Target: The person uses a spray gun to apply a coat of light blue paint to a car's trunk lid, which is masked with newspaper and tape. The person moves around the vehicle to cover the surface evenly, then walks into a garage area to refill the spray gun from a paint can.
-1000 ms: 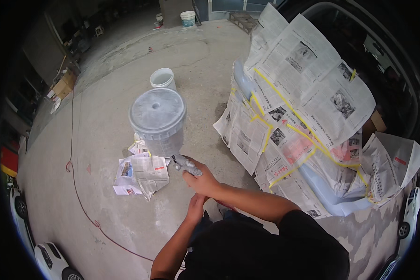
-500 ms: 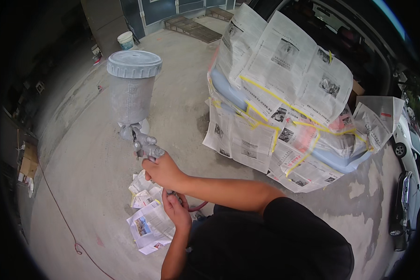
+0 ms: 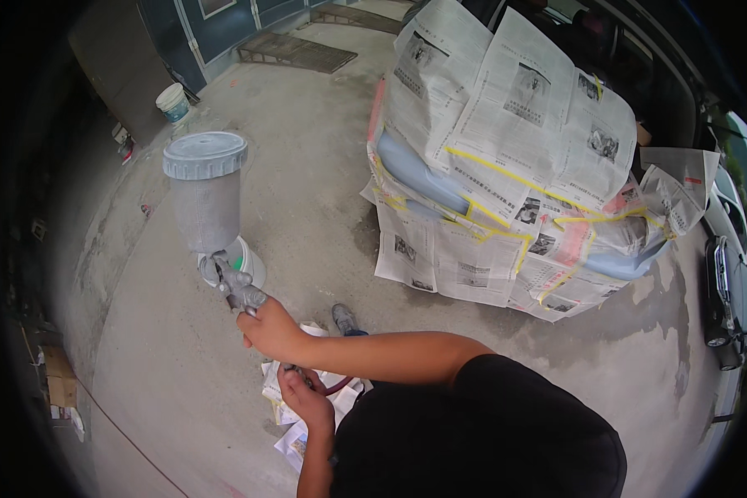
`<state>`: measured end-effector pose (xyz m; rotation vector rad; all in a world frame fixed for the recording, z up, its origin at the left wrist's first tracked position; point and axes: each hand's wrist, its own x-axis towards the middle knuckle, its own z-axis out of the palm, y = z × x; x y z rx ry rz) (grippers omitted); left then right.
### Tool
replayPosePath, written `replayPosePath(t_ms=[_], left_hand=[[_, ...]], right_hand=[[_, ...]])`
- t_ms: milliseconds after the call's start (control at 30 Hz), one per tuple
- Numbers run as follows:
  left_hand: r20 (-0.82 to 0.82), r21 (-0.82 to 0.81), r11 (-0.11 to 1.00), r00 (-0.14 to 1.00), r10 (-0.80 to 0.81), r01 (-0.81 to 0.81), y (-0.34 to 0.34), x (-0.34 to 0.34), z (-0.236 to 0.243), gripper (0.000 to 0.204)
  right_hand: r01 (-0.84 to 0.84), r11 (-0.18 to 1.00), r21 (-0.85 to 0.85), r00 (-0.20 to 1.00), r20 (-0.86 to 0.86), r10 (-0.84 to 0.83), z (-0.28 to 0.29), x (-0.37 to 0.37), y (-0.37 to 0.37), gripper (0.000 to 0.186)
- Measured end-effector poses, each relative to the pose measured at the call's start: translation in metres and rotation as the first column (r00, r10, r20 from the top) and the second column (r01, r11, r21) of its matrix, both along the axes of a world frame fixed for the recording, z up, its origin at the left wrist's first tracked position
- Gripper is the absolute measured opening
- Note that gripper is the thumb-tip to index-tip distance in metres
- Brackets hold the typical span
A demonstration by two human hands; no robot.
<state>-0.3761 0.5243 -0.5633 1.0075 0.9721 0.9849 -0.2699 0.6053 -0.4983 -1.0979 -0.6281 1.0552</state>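
Observation:
A grey spray gun (image 3: 239,289) with a large, lidded, grey-crusted cup (image 3: 205,203) on top is held out to the left. My right hand (image 3: 274,330) is closed around its handle, arm stretched across my body. Just below, my left hand (image 3: 307,402) grips the end of a dark red hose (image 3: 338,386) near the gun's base; the join is partly hidden by the fingers. To the right stands a vehicle's rear covered in newspaper (image 3: 506,108) and yellow tape (image 3: 506,176). Bare light-blue bumper sections (image 3: 419,173) show between the sheets.
Behind the gun, a white bucket (image 3: 256,264) with something green inside stands on the concrete. Newspaper sheets (image 3: 290,444) lie by my feet, near a grey shoe (image 3: 344,318). Another bucket (image 3: 173,103) and metal ramps (image 3: 299,53) are farther back. Parked cars (image 3: 726,290) line the right.
My view has shifted toward the masked vehicle. The spray gun sits lower and farther left in view, still in my right hand. A white bucket and a shoe have come into sight.

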Motion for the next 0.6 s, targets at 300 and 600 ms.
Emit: replayPosePath(t_ms=[300, 600], left_hand=[[-0.130, 0.072, 0.996, 0.991, -0.040, 0.050, 0.215, 0.117, 0.023, 0.032], [-0.154, -0.068, 0.975, 0.963, -0.221, 0.213, 0.350, 0.217, 0.007, 0.026]], right_hand=[[0.134, 0.988, 0.071, 0.989, -0.066, -0.129, -0.002, 0.115, 0.216, 0.016], [0.323, 0.940, -0.105, 0.939, -0.086, -0.332, -0.014, 0.237, 0.324, 0.010]])
